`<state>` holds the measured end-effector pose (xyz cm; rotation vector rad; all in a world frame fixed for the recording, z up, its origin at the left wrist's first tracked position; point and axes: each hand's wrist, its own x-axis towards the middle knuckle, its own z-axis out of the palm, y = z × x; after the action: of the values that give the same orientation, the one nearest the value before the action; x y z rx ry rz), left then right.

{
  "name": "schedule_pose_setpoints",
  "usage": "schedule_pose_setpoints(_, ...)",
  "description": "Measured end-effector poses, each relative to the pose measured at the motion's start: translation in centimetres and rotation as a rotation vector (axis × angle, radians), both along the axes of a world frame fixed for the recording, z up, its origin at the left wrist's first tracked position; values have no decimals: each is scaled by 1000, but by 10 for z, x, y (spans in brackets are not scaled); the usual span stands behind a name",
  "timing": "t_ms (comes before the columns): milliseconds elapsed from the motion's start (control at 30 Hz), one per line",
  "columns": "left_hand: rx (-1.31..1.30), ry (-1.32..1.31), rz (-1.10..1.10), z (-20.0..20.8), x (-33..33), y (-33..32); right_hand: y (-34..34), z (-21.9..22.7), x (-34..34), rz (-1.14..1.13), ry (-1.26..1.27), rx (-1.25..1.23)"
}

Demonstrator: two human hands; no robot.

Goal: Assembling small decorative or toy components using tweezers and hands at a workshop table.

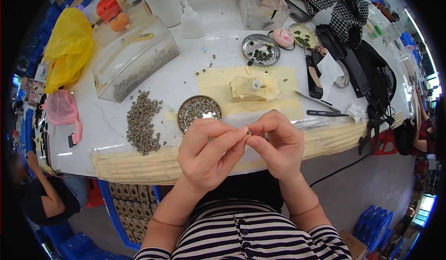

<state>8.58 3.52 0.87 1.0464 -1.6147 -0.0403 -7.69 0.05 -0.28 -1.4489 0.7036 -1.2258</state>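
Observation:
Over the table's padded front edge, my left hand (204,155) and my right hand (279,144) meet, fingertips pinched together. Between them is a tiny grey-brown metal part (249,131), mostly covered by the fingers. Just beyond my left hand stands a round dish (178,116) of similar small parts. To its left lies a loose pile of metal parts (143,123). Past the hands, a tape-wrapped block (241,92) with a short white tube on top rests on yellowish paper.
A clear bin (103,84) of parts stands far left, near a yellow bag (69,46). Tweezers (325,113) lie at right, below a black case (350,69). A round tin (245,46) holds dark green pieces. Co-workers sit at both sides; a blue crate (113,213) is below.

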Motion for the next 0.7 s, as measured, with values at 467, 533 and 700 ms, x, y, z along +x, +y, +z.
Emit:
schedule_pose_setpoints(467,20,21,11,1,3,1,1,1,3,-54,33,-64)
schedule_pose_setpoints(533,120,-6,91,2,7,10,2,1,1,-75,52,-90)
schedule_pose_setpoints(700,288,-17,235,-1,27,32,3,1,0,-99,87,-74)
